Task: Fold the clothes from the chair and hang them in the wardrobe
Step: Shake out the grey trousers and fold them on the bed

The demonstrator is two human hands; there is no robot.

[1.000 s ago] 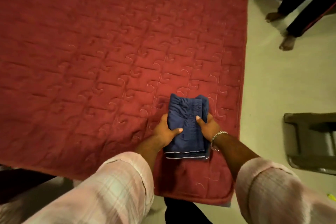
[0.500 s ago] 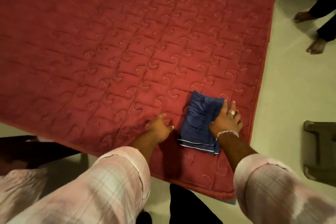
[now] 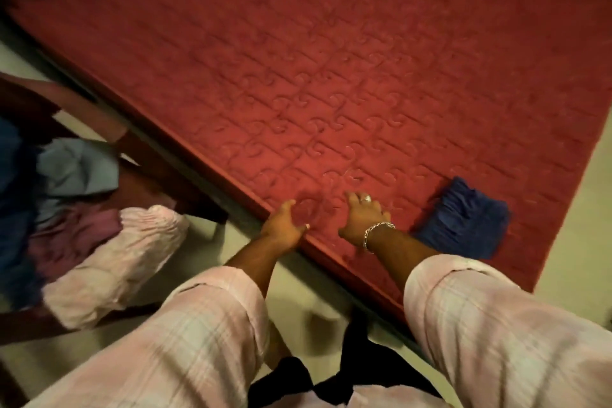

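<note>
Pink checked cotton sleeves fill the near edge, and both forearms reach out from them to the near side of the red quilted mattress (image 3: 364,76). The left hand (image 3: 286,225) sits at the mattress edge with fingers loosely spread, gripping nothing. The right hand (image 3: 362,215), ringed and with a chain bracelet at the wrist, rests flat on the quilting, fingers relaxed and slightly apart.

Half a second ago that right hand pressed on the folded navy blue garment (image 3: 463,225); now it has let go, and the garment lies alone near the mattress's right corner, just right of the right forearm. The view has swung left as well.

That swing brings in the dark wooden chair (image 3: 139,182) at left, carrying a loose pile of blue, grey and maroon clothes (image 3: 66,195) with a crumpled pink piece nearest. By my reading one garment is folded, and the next should come from that pile; hanging is not yet begun.
</note>
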